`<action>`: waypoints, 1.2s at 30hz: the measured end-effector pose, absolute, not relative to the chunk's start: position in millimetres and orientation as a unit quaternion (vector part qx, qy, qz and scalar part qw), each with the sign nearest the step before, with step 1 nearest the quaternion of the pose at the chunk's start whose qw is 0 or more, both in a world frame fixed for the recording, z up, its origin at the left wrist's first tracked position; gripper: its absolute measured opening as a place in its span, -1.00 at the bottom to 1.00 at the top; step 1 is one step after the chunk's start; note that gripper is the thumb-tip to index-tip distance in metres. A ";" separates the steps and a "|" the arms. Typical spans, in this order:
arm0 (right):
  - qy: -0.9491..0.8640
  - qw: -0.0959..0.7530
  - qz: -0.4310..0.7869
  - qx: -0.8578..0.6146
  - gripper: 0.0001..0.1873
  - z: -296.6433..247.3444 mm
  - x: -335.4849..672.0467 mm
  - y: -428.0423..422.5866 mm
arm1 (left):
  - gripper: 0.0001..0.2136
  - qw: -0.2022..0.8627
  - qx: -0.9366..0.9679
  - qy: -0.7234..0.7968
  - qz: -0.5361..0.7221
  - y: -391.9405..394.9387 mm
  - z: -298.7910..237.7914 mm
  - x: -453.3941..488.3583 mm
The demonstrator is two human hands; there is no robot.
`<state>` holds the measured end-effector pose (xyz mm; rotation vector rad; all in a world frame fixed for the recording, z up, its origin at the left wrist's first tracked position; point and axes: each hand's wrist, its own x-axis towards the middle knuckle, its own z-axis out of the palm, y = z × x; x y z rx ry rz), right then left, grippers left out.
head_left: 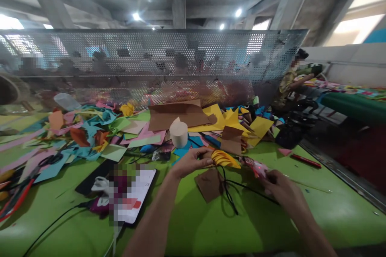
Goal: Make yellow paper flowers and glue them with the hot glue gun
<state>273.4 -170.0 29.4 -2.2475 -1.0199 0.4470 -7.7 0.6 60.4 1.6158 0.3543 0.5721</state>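
My left hand (190, 162) is closed in a pinch on a yellow folded paper piece (224, 158), held just above the green table (211, 225). My right hand (279, 186) is closed round a pink glue gun (256, 166) whose tip points toward the yellow paper. A black cord (232, 192) trails from the gun across the table. Under the yellow piece lies a brown paper scrap (208, 184). A white roll (178, 133) stands just beyond my left hand.
Coloured paper scraps (90, 132) and brown card (176, 114) cover the far half of the table. A phone (134, 196) and cables lie at the left front. A red pen (306, 161) lies right. A perforated metal screen (150, 60) backs the table. Another person (291, 82) sits far right.
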 end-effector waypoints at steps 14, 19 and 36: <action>-0.315 0.667 0.428 -0.522 -0.61 86.4 240.6 -174.1 | -0.48 0.672 0.691 0.140 0.225 -0.9 65.8 -7.8; -0.426 0.598 0.392 -0.555 -0.54 94.9 242.0 -174.7 | -0.46 0.674 0.702 0.124 0.194 0.4 64.4 -7.8; -0.587 0.430 0.225 -0.648 -0.44 95.3 246.8 -174.7 | -0.44 0.685 0.701 0.115 0.160 1.7 59.6 -8.2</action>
